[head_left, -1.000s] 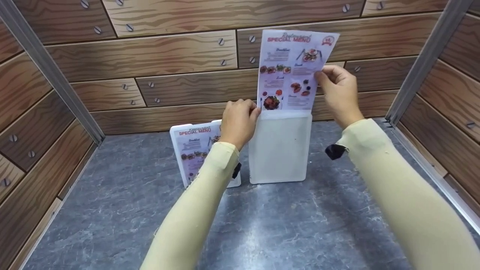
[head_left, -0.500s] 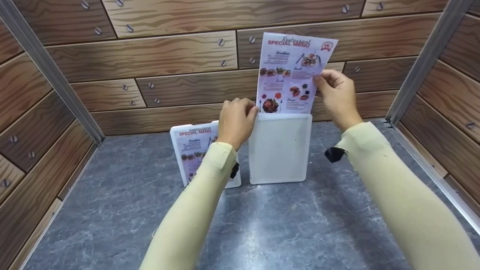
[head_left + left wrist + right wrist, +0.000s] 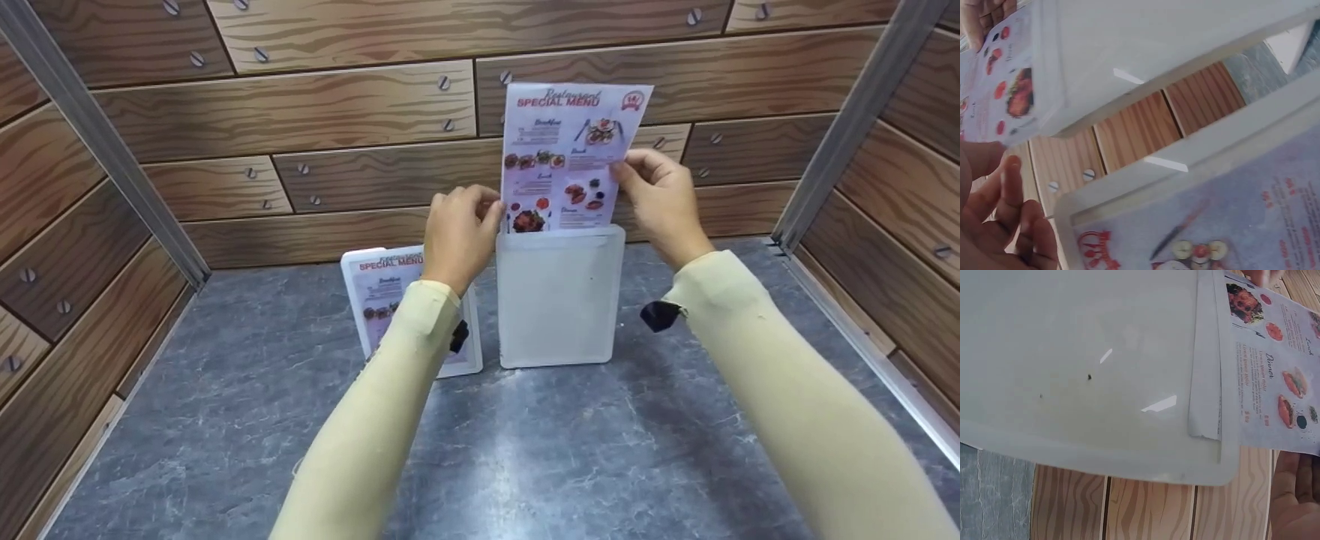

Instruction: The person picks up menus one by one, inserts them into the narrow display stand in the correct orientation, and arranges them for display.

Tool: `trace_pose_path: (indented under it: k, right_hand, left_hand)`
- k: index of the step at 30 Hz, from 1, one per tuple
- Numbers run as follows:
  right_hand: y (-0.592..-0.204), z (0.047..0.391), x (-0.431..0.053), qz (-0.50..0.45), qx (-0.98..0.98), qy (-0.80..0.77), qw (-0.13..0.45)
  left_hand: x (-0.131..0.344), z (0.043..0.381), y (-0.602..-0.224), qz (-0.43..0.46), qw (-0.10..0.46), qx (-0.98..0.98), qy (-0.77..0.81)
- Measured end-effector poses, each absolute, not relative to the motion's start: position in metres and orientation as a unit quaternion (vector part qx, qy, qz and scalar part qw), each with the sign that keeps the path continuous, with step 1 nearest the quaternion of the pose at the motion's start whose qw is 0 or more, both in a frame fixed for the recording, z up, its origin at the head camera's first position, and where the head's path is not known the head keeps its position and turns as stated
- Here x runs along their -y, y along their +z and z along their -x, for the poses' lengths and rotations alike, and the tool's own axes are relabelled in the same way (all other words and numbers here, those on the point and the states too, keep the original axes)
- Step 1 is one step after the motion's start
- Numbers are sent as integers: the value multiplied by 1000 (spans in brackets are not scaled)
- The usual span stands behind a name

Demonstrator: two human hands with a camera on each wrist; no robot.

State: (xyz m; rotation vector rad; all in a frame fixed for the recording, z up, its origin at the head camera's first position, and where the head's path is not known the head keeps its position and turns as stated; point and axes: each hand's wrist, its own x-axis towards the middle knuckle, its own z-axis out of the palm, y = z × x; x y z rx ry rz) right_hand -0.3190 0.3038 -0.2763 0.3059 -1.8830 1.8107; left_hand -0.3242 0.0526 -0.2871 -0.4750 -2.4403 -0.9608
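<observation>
A printed restaurant menu sheet (image 3: 570, 157) stands upright at the mouth of a frosted white plastic menu holder (image 3: 559, 300). Through the holder, in the right wrist view, a pale strip (image 3: 1206, 371) shows just inside the rim. My right hand (image 3: 664, 199) pinches the sheet's right edge between thumb and fingers, about halfway up. At the left edge, low down by the holder's top corner, the thumb and forefinger of my left hand (image 3: 461, 232) meet on the sheet. Its remaining fingers curl loosely in the left wrist view.
To the left leans a second white holder (image 3: 472, 352) with the same menu in it, partly hidden behind my left forearm. Both holders stand on a grey marbled tabletop (image 3: 247, 420). Wood-patterned walls (image 3: 360, 112) with metal corner posts (image 3: 844, 127) enclose the table.
The menu sheet has come down and slightly left, its lower edge passing below the holder's top rim. Both hands have moved left with it, the right one also lower. The holders stay put.
</observation>
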Motion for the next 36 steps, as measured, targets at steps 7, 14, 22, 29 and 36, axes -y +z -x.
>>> trace_pose_path:
  k: [7,14,22,29,36]
  right_hand:
    - [-276,317,-305,-108,704,657,249]
    - [-284,316,-309,-106,733,631,233]
    - [-305,315,-313,-92,750,619,214]
    - [-302,313,-315,-92,747,614,237]
    - [-301,313,-309,-98,754,615,211]
  left_hand:
    - [-53,325,-282,181,276,863,-383]
    - [-52,325,-286,182,269,872,-365]
    - [-47,323,-294,182,222,899,-332]
    - [-52,321,-293,193,216,891,-350]
    - [-54,320,-291,189,235,889,-345]
